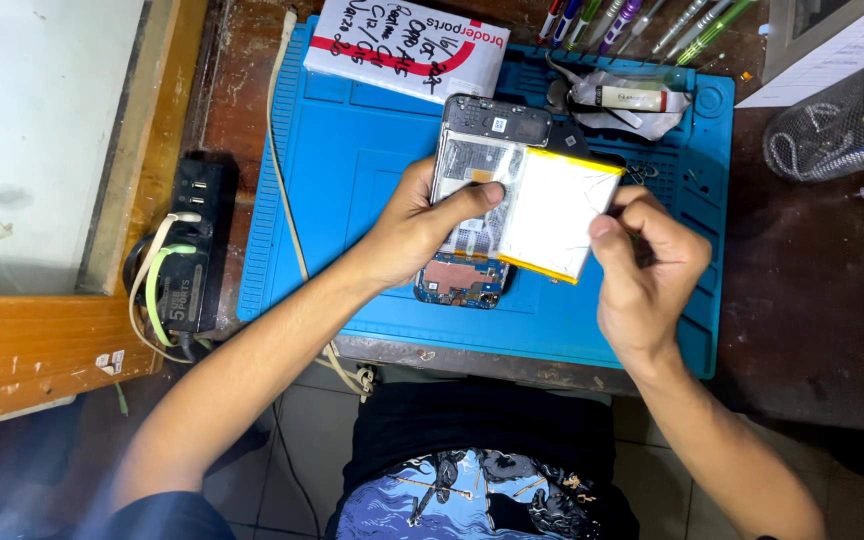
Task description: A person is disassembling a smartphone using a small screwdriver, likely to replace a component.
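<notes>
Two hands busy: left hand (414, 222) grips opened phone (472, 200); right hand (647, 265) pinches its white battery (562, 212).

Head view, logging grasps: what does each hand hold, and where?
Left hand holds the opened phone across its middle; right hand pinches the battery's right edge.

The phone's (472, 190) middle is hidden behind the left hand's (407, 225) thumb and the lifted battery (557, 210). The mesh pen cup (832, 130) and paper (842, 50) are cut by the frame's right edge.
</notes>
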